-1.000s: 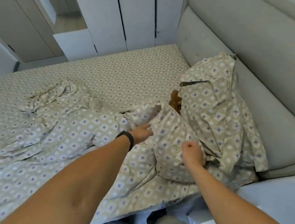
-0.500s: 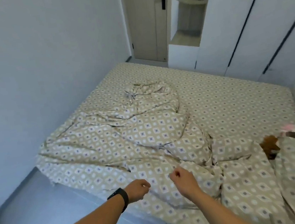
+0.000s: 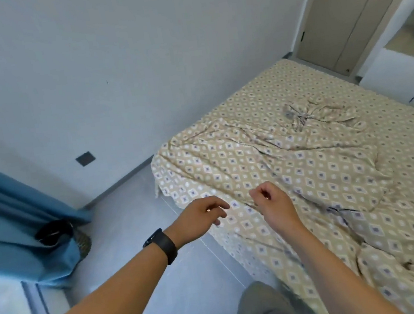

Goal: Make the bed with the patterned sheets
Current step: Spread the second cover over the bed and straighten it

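- grey floor (image 3: 130, 218) and a pale wall surround the bed (image 3: 283, 87), which stands in the corner.
- over the bed lies the rumpled patterned sheet (image 3: 294, 172), its edge hanging down the near side.
- left hand (image 3: 198, 220) hovers just beside that edge, fingers loose and spread, holding nothing.
- right hand (image 3: 274, 206) is above the sheet, fingers curled in, not gripping the cloth.
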The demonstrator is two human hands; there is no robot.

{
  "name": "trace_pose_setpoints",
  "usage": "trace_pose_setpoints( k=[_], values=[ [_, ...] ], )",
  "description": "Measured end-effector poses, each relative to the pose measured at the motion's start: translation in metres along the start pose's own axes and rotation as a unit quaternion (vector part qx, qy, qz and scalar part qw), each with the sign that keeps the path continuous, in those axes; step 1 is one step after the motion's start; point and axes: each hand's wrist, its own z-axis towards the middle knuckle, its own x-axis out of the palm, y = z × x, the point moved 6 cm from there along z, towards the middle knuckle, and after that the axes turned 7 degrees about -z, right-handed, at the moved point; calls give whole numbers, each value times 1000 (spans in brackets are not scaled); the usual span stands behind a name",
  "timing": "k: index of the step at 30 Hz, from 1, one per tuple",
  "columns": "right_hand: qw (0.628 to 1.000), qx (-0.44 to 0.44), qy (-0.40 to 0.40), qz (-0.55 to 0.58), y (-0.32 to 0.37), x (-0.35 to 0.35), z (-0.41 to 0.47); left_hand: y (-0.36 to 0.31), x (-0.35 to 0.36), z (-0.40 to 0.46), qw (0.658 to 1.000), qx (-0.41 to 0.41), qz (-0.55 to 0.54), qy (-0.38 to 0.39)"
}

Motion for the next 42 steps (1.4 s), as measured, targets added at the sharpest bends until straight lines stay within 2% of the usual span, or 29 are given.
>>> trace_pose_setpoints(
  k=[5, 6, 8, 11, 15, 20, 25, 30, 31, 34, 35, 37, 42],
  values=[
    [998, -51, 17, -33, 78, 56, 74, -9, -82, 38, 1000, 22, -8, -17],
    [997, -57, 27, -38, 98, 86, 114, -3, -120, 64, 1000, 21, -10, -21],
    [997, -64, 31, -40, 114, 98, 131, -4, -138, 72, 1000, 26, 2, -14],
    [995, -71, 57, -51, 148, 137, 177, 1, -195, 91, 999, 1, 32, -4],
    [987, -94, 101, -82, 227, 192, 235, -9, -297, 117, 998, -13, 49, -22],
    [978, -121, 104, -136, 291, 229, 300, -32, -394, 161, 997, 30, 54, -53],
    [981, -69, 14, -181, 323, 260, 375, -42, -480, 244, 993, 82, 80, -14],
    [986, -3, -63, -154, 353, 275, 400, -72, -525, 323, 969, 115, 177, 131],
    [986, 1, -66, -151, 357, 274, 403, -80, -527, 334, 963, 124, 194, 141],
    [981, 51, -148, -117, 349, 241, 404, -123, -501, 374, 930, 162, 233, 233],
    [973, 68, -200, -92, 343, 222, 409, -142, -485, 396, 913, 179, 249, 271],
    [959, 97, -263, -46, 331, 199, 412, -164, -462, 414, 891, 205, 261, 310],
    [927, 151, -344, -7, 327, 158, 431, -206, -420, 464, 856, 209, 267, 391]
  ],
)
